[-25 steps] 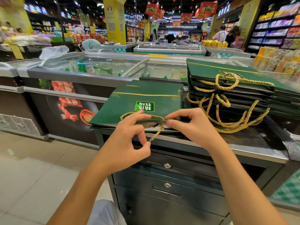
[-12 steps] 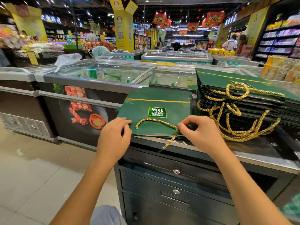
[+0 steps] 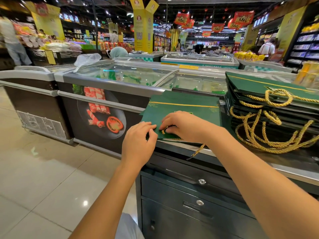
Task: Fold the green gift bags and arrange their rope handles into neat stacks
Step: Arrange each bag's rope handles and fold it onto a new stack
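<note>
Bag at the centre of things: a green gift bag (image 3: 183,107) lies flat on the near left end of a steel-edged counter (image 3: 296,159), on top of a few other flat green sheets, its gold line running across the far side. The right hand (image 3: 183,125) is laid over the bag's middle, fingers curled down around a gold rope handle (image 3: 164,131) and holding it against the paper. A loose rope end (image 3: 196,151) hangs over the counter's front edge, below that wrist. The left hand (image 3: 139,140) sits at the bag's near left corner with bent fingertips touching the edge — the thumb is hidden, so I cannot tell whether it pinches the paper or only rests there.

To the right, close beside the bag, stands a tall stack of folded bags (image 3: 255,94); its gold ropes (image 3: 269,135) spill down the front in tangled loops onto the counter. Below the counter top are dark drawers (image 3: 189,192) with round locks. Behind the counter run glass-topped freezer chests (image 3: 120,76), and pale glossy floor tiles (image 3: 43,169) spread away to the left.
</note>
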`<state>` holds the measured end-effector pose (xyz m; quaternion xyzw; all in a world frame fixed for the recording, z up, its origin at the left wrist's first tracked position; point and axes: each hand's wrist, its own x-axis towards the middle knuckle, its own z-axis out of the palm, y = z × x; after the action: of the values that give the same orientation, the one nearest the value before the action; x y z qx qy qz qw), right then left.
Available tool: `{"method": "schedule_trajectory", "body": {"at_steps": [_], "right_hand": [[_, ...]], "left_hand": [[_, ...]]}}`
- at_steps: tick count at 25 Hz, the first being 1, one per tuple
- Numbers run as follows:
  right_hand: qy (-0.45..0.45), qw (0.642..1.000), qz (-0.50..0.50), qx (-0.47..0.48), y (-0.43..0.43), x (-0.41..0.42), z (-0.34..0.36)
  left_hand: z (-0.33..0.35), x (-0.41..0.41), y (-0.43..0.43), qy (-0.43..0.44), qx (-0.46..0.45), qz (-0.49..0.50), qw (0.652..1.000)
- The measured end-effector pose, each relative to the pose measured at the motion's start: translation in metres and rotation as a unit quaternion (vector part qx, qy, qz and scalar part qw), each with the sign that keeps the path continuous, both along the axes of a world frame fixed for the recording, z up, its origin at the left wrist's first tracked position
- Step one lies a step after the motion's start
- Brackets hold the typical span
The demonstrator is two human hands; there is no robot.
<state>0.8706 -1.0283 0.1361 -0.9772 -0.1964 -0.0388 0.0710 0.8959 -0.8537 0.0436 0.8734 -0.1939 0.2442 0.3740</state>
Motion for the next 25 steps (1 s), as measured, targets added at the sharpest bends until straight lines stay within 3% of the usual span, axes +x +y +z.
{"method": "schedule_trajectory", "body": {"at_steps": [5,12,18,21,25], "right_hand": [[0.000,1.000,-0.019,0.022,0.003,0.003,0.005],[-0.096,0.980,-0.040,0.167,-0.017,-0.010,0.029],[-0.152,0.978,-0.044,0.138,-0.022,-0.012,0.039],[-0.111,0.978,-0.102,0.145,-0.030,-0.018,0.040],[0.007,0.971,-0.236,0.034,-0.051,-0.040,0.034]], "left_hand": [[-0.002,0.001,0.002,-0.006,-0.014,-0.003,1.000],[-0.005,0.003,0.002,-0.007,-0.018,-0.004,1.000],[-0.004,0.001,0.002,0.000,-0.024,-0.007,1.000],[-0.003,0.001,0.002,-0.007,-0.025,-0.007,1.000],[-0.004,0.002,0.002,-0.013,-0.029,-0.001,1.000]]}}
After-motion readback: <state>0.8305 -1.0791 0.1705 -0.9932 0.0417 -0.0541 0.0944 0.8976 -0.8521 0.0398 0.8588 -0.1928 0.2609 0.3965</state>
